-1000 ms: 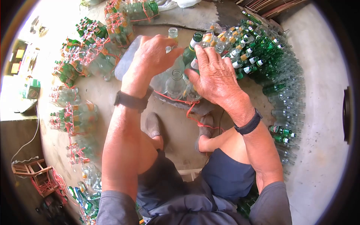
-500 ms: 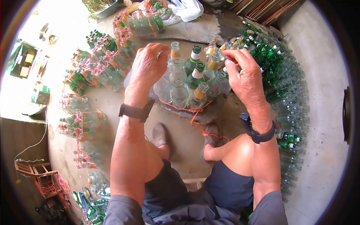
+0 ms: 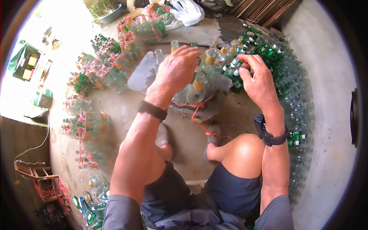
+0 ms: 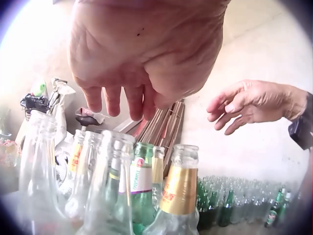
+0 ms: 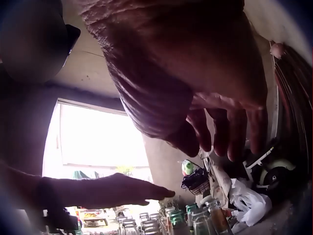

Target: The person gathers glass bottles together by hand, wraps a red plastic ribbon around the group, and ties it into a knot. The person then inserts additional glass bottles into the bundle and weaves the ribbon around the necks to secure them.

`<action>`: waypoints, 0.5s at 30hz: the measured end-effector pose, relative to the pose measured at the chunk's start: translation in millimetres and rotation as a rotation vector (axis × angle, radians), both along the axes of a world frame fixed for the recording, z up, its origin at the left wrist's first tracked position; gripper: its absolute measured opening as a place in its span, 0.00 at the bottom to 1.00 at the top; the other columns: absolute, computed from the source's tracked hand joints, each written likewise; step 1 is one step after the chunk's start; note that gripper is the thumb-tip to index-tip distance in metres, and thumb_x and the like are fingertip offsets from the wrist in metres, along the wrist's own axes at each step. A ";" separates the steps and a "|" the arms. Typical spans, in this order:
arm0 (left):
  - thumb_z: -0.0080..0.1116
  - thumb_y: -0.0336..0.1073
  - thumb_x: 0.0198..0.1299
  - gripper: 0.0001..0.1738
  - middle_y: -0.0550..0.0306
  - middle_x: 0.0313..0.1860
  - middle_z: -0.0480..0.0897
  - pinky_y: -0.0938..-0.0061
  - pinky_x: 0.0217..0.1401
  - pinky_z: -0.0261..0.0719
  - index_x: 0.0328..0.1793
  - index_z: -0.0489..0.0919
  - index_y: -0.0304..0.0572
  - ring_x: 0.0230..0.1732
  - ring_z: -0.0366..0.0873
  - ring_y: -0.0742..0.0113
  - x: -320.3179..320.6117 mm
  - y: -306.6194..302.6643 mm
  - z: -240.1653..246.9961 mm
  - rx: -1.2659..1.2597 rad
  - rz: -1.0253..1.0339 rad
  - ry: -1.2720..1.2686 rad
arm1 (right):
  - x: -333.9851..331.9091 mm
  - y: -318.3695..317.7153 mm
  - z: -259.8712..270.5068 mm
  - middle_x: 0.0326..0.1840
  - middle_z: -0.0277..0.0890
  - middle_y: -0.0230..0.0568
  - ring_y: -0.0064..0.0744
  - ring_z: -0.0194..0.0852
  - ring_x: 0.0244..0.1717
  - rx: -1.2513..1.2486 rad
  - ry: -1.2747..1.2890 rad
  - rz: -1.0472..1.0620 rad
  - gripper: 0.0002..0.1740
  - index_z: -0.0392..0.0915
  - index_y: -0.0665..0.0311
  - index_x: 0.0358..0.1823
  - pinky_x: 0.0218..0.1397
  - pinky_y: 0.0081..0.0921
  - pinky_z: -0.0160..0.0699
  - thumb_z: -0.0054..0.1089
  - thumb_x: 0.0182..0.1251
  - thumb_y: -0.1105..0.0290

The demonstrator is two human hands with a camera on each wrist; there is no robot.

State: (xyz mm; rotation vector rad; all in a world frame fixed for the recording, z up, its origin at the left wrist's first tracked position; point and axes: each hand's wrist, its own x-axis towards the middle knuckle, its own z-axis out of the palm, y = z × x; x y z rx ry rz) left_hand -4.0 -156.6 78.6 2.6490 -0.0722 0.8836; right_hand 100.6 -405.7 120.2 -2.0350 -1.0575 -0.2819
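Observation:
A cluster of glass bottles, clear and green, stands upright on a flat grey slab (image 3: 140, 74). Red string (image 3: 195, 109) runs low round its front, and a loose length trails toward the right foot. Over the left part of the cluster is my left hand (image 3: 178, 69), fingers extended, hiding several bottles in the head view. Its fingers hang above a gold-labelled clear bottle (image 4: 181, 188) and a green bottle (image 4: 143, 181). Right of the cluster, my right hand (image 3: 257, 80) is raised with loosely bent fingers and holds nothing. One clear bottle (image 3: 158, 55) shows left of my left hand.
Bundles of bottles (image 3: 103, 61) tied with red string line the left side. Many loose green bottles (image 3: 264, 50) and clear bottles (image 3: 297, 99) stand along the right wall. A wooden stool (image 3: 36, 172) with red string is at lower left; a white plastic bag (image 3: 189, 13) lies behind.
Both hands were over the cluster a second ago. My right hand has drawn away to the right, and my left hand has swept rightward across the bottle tops. The head view has shifted.

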 end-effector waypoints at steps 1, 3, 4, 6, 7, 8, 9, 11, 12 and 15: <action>0.56 0.39 0.75 0.18 0.52 0.70 0.84 0.56 0.76 0.77 0.65 0.84 0.43 0.73 0.78 0.50 4.1 -0.4 -10.7 0.113 0.016 0.074 | -5.1 -6.1 1.7 0.51 0.81 0.52 0.54 0.85 0.50 -0.027 -0.014 -0.008 0.16 0.83 0.68 0.56 0.54 0.41 0.84 0.61 0.68 0.79; 0.56 0.39 0.75 0.19 0.52 0.72 0.83 0.56 0.77 0.76 0.67 0.83 0.43 0.74 0.78 0.50 1.7 -4.1 -22.0 0.100 0.032 0.096 | -10.0 -19.3 6.8 0.51 0.81 0.52 0.55 0.85 0.50 -0.034 -0.026 -0.013 0.16 0.83 0.68 0.56 0.54 0.41 0.84 0.61 0.68 0.79; 0.55 0.40 0.76 0.20 0.52 0.73 0.82 0.56 0.78 0.75 0.69 0.82 0.43 0.74 0.78 0.50 -0.6 -8.2 -21.9 0.086 0.050 0.123 | -12.8 -25.4 9.4 0.52 0.81 0.52 0.55 0.84 0.50 -0.043 -0.034 -0.015 0.16 0.83 0.68 0.56 0.54 0.41 0.84 0.61 0.68 0.79; 0.54 0.40 0.76 0.21 0.51 0.75 0.80 0.56 0.78 0.74 0.70 0.80 0.42 0.75 0.78 0.50 -0.6 -9.8 -21.2 0.057 0.050 0.176 | -17.3 -36.3 14.8 0.52 0.81 0.52 0.54 0.85 0.50 -0.047 -0.026 -0.030 0.16 0.83 0.69 0.56 0.54 0.40 0.84 0.62 0.67 0.79; 0.54 0.40 0.76 0.21 0.51 0.75 0.80 0.55 0.78 0.74 0.71 0.80 0.43 0.75 0.78 0.50 -1.8 -11.3 -24.6 0.062 0.057 0.173 | -18.6 -42.3 14.6 0.52 0.82 0.51 0.53 0.85 0.49 -0.042 -0.011 -0.034 0.16 0.83 0.69 0.56 0.53 0.39 0.84 0.62 0.67 0.78; 0.53 0.40 0.76 0.21 0.51 0.75 0.80 0.55 0.78 0.74 0.71 0.80 0.43 0.75 0.78 0.50 -1.4 -10.6 -26.5 0.071 0.065 0.166 | -18.0 -46.5 13.4 0.52 0.82 0.50 0.51 0.85 0.48 -0.033 0.001 -0.038 0.16 0.83 0.69 0.56 0.53 0.39 0.84 0.62 0.68 0.78; 0.52 0.41 0.77 0.21 0.51 0.76 0.80 0.55 0.78 0.74 0.71 0.80 0.43 0.74 0.78 0.51 0.4 -9.0 -25.7 0.107 0.072 0.156 | -15.6 -50.1 9.9 0.50 0.83 0.49 0.47 0.86 0.45 -0.016 0.020 -0.044 0.14 0.84 0.69 0.55 0.52 0.37 0.84 0.62 0.68 0.78; 0.51 0.40 0.77 0.21 0.49 0.75 0.80 0.55 0.77 0.76 0.70 0.80 0.40 0.73 0.78 0.48 1.8 -8.4 -27.7 0.074 0.057 0.162 | -7.1 -60.0 -1.8 0.48 0.83 0.48 0.45 0.86 0.44 -0.050 0.074 -0.037 0.14 0.84 0.69 0.54 0.51 0.35 0.84 0.61 0.69 0.78; 0.50 0.38 0.78 0.21 0.47 0.75 0.80 0.55 0.75 0.77 0.70 0.81 0.38 0.72 0.79 0.45 2.0 -8.0 -24.4 0.047 0.048 0.154 | -2.6 -62.1 -7.9 0.47 0.83 0.47 0.43 0.86 0.42 -0.077 0.114 -0.027 0.13 0.85 0.69 0.53 0.50 0.34 0.84 0.61 0.70 0.78; 0.50 0.40 0.79 0.22 0.49 0.75 0.80 0.55 0.75 0.77 0.71 0.81 0.40 0.71 0.79 0.46 0.6 -10.7 -21.3 0.030 0.068 0.186 | 0.8 -56.8 -41.9 0.46 0.85 0.43 0.31 0.85 0.42 -0.184 0.358 0.091 0.13 0.86 0.68 0.54 0.50 0.29 0.83 0.62 0.71 0.76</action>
